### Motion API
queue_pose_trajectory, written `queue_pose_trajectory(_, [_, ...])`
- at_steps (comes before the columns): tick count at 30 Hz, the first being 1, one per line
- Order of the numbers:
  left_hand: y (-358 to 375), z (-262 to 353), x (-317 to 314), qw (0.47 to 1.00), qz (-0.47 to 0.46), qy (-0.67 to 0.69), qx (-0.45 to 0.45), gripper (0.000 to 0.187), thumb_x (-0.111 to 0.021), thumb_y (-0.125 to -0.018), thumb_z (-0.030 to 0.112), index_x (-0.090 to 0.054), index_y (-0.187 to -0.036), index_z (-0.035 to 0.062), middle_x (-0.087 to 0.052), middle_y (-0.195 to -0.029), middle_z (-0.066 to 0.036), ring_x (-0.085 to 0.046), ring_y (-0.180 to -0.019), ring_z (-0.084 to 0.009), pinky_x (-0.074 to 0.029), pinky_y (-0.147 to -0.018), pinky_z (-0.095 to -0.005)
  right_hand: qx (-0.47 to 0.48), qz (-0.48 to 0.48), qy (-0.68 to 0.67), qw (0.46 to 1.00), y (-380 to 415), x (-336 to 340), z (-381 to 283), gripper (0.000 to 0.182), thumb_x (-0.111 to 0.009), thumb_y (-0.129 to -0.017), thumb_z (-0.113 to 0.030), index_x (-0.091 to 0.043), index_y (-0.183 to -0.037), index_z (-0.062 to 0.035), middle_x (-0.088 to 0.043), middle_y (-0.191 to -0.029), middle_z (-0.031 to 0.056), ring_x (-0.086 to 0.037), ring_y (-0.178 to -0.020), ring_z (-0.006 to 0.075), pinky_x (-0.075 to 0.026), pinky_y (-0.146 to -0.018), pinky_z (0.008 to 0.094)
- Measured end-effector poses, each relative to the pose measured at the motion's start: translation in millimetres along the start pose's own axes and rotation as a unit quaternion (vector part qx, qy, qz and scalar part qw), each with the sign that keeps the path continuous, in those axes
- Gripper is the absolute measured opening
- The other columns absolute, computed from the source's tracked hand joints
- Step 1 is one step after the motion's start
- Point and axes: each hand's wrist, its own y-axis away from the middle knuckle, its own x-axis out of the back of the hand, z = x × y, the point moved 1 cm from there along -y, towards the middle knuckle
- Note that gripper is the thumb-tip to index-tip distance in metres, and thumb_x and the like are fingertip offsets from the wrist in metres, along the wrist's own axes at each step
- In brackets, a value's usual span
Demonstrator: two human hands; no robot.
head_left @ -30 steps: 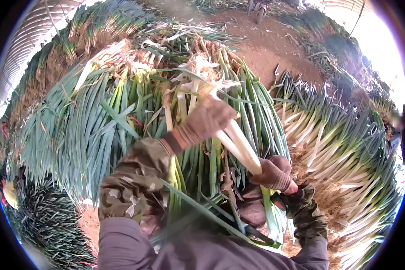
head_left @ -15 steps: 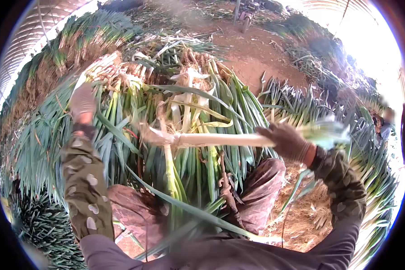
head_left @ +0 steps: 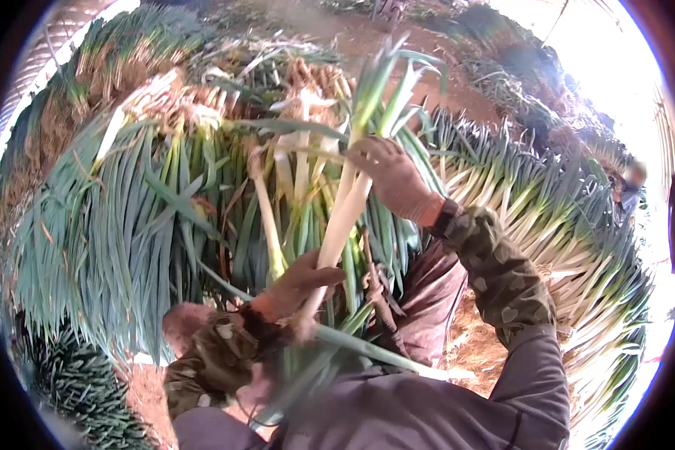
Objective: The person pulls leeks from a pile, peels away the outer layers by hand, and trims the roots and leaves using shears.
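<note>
Holding leeks (head_left: 340,225), left hand (head_left: 295,288) near roots (head_left: 301,328), right hand (head_left: 399,180) near leaves (head_left: 372,88)

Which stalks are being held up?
The slanting pair in the middle, gripped low by the left hand and higher by the right hand; the others lie piled around.

Leeks (head_left: 536,217) on reddish-brown soil (head_left: 457,91)

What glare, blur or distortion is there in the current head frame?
Head view: sky at upper right blown out to white; fisheye bend throughout, black vignette, bluish fringing at the rim; hazy smudge at top centre; root end of the held stalks blurred near the left hand, probably motion; stalk rows on the right clearer.
</note>
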Motion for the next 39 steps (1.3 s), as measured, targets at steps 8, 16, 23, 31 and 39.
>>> queue_pose_trajectory(8, [-14.7, -41.7, -31.5, 0.991, 0.122, 0.053, 0.011, 0.045, -0.073, -0.094, 0.042, -0.059, -0.116, 0.0054, -0.058, -0.080, 0.002, -0.056, -0.064, -0.0086, -0.046, -0.053, -0.0238, -0.398, -0.176, -0.597, 0.674, 101.3, -8.1, -112.6, 0.038, -0.062, -0.101, -0.030, -0.065, -0.116, 0.0053, -0.069, -0.093, 0.0119, -0.065, -0.086, 0.0171, -0.056, -0.078, 0.0290])
queue_pose_trajectory(16, [-3.7, -42.4, -45.4, 0.986, 0.145, 0.079, 0.002, 0.036, -0.058, -0.104, 0.041, -0.061, -0.123, 0.0099, -0.060, -0.090, 0.001, -0.055, -0.073, -0.0105, -0.047, -0.065, -0.0276, -0.491, -0.033, -0.726, 0.480, 96.9, -22.7, -136.4, 0.031, -0.061, -0.091, -0.016, -0.063, -0.108, 0.0092, -0.065, -0.090, 0.0081, -0.060, -0.078, 0.0150, -0.050, -0.070, 0.0279])
queue_pose_trajectory(23, [49.5, -57.7, -32.0, 0.975, 0.077, 0.198, 0.060, 0.039, -0.057, -0.104, 0.040, -0.060, -0.112, 0.0021, -0.067, -0.092, -0.008, -0.067, -0.090, -0.0174, -0.055, -0.084, -0.0285, -0.553, 0.057, -0.748, 0.362, 131.6, -11.7, -104.2, 0.029, -0.065, -0.091, -0.021, -0.063, -0.106, 0.0038, -0.065, -0.080, 0.0078, -0.064, -0.063, 0.0173, -0.057, -0.058, 0.0308])
queue_pose_trajectory(31, [40.1, -70.5, -93.0, 0.968, 0.085, 0.221, 0.085, 0.039, -0.063, -0.101, 0.022, -0.054, -0.132, 0.0004, -0.066, -0.109, -0.007, -0.064, -0.099, -0.0134, -0.054, -0.087, -0.0292, -0.499, -0.113, -0.422, 0.748, 115.6, -16.2, -145.5, 0.042, -0.074, -0.090, -0.033, -0.060, -0.102, 0.0042, -0.065, -0.080, 0.0251, -0.067, -0.073, 0.0387, -0.053, -0.069, 0.0434])
queue_pose_trajectory(39, [59.7, -57.6, -90.4, 0.940, 0.140, 0.302, 0.073, 0.040, -0.075, -0.092, 0.024, -0.059, -0.122, 0.0025, -0.065, -0.099, -0.002, -0.066, -0.088, -0.0136, -0.055, -0.078, -0.0291, -0.499, -0.008, -0.573, 0.650, 109.1, -83.5, -63.6, 0.053, -0.061, -0.101, -0.047, -0.067, -0.103, 0.0058, -0.065, -0.076, 0.0063, -0.057, -0.067, 0.0170, -0.049, -0.062, 0.0333])
